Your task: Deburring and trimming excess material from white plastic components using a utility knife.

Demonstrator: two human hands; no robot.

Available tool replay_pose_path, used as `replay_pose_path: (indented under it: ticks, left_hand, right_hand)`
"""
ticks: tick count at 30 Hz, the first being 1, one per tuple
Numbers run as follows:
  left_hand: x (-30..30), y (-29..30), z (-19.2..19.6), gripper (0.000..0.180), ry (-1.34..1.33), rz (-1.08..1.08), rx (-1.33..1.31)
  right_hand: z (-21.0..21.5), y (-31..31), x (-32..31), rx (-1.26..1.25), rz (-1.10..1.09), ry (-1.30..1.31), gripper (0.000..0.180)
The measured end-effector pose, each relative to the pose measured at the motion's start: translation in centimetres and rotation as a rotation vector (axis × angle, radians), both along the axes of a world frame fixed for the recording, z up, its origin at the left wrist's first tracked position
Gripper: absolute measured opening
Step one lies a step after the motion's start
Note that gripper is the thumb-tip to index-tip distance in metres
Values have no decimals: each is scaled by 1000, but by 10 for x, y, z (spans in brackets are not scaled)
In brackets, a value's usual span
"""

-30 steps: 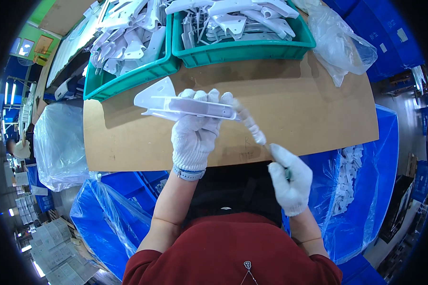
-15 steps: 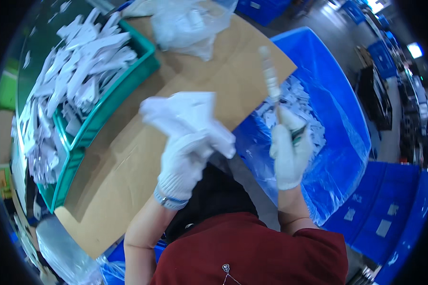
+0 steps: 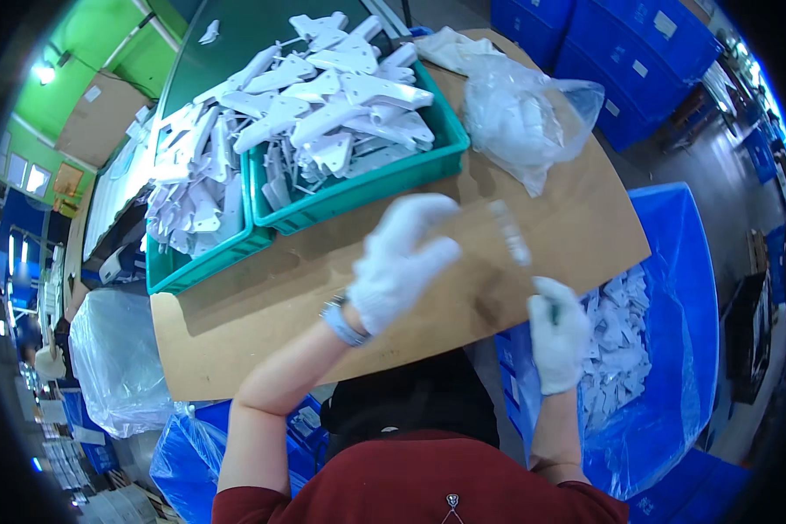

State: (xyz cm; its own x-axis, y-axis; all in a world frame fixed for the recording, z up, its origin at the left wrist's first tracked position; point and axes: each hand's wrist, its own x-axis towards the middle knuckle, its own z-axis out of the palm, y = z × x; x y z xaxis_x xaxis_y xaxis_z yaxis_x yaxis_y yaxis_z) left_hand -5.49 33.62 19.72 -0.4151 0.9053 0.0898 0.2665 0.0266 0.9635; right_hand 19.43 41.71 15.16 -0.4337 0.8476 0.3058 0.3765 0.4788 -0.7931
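Note:
Above the brown cardboard sheet (image 3: pixel 262 341), my gloved left hand (image 3: pixel 402 266) is spread, thumb apart from the fingers, with nothing in it. My gloved right hand (image 3: pixel 557 341) is closed around a slim stick-like tool (image 3: pixel 511 234). Its pale, wrapped-looking shaft points up and away, blurred by motion; a bit of green shows at the fingers. Beyond my left hand, white plastic parts (image 3: pixel 332 109) are heaped in a green tray (image 3: pixel 375 185). Beside my right hand, a lined blue bin (image 3: pixel 686 349) holds more white parts (image 3: pixel 616 349).
A second green tray (image 3: pixel 210 271) of white parts adjoins the first on the left. A clear plastic bag (image 3: pixel 524 118) lies at the cardboard's far right. Blue crates (image 3: pixel 620 65) are stacked behind it. A plastic-covered container (image 3: pixel 118 362) stands at the left.
The white plastic part has left my left hand, which has opened. My right hand still grips the tool. The whole view has shifted, showing more of the trays.

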Motion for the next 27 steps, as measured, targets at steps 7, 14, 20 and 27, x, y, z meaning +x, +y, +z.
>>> replay_pose_path:
  ticks: [7, 14, 20, 27]
  left_hand:
    - [-169, 14, 7, 46, 1217, 420, 11]
    - [-201, 57, 6, 56, 1391, 304, -441]
    - [-179, -49, 0, 43, 180, 206, 66]
    - [-109, -105, -15, 10, -1027, 8, 735]
  right_hand:
    - [12, -3, -97, 196, 377, -342, 32]
    - [17, -1, -114, 259, 289, -188, 45]
    - [13, -9, -112, 276, 362, -366, 47]
    - [-10, -15, -118, 287, 437, -478, 39]
